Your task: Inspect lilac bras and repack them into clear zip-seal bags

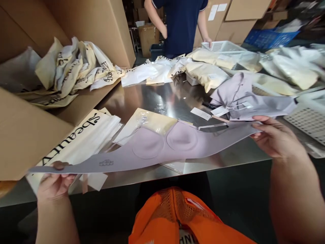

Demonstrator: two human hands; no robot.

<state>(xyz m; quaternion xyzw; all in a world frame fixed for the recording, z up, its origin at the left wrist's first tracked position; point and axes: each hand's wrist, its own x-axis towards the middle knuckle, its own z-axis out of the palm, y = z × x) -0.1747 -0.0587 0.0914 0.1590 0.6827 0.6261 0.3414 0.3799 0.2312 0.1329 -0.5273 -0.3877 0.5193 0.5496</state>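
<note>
A lilac bra is stretched out wide over the front of the metal table, its cups' inner side facing me. At its left end, my left hand pinches the band between thumb and fingers. My right hand grips the other end, higher up and to the right. White tags hang below the band near my left hand. Just beyond my right hand lies a pile of greyish-lilac bras with a white tag beside it. Under the stretched bra lies a clear-and-cream plastic bag.
A stack of printed bags lies at left, beside an open cardboard box with more bags. Packed bags line the table's far side. White baskets stand at right. A person in a dark shirt stands opposite.
</note>
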